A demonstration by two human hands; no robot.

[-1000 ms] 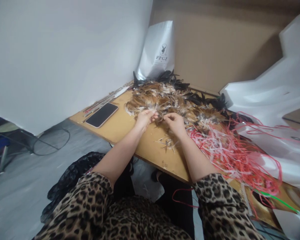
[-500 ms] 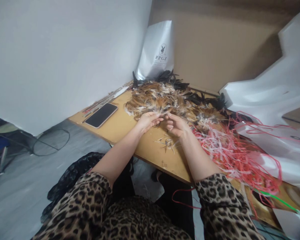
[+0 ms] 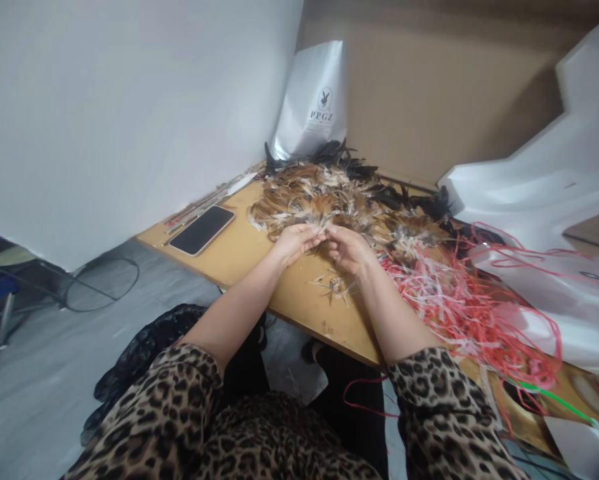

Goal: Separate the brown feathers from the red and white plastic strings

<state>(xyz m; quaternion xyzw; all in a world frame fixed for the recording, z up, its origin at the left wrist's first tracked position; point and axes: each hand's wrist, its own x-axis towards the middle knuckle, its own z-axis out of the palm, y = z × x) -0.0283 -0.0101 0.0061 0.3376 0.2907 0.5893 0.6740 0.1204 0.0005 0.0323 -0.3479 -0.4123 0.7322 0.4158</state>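
Our left hand (image 3: pixel 295 245) and right hand (image 3: pixel 350 249) meet, fingers apparently pinching pale feather ends (image 3: pixel 318 224); we should grip lightly, sparing the vanes.

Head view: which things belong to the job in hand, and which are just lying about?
Likely in the job: brown feathers, at the left hand and right hand.
Likely just lying about: phone, silver bag; perhaps pink strings, though their role is unclear.
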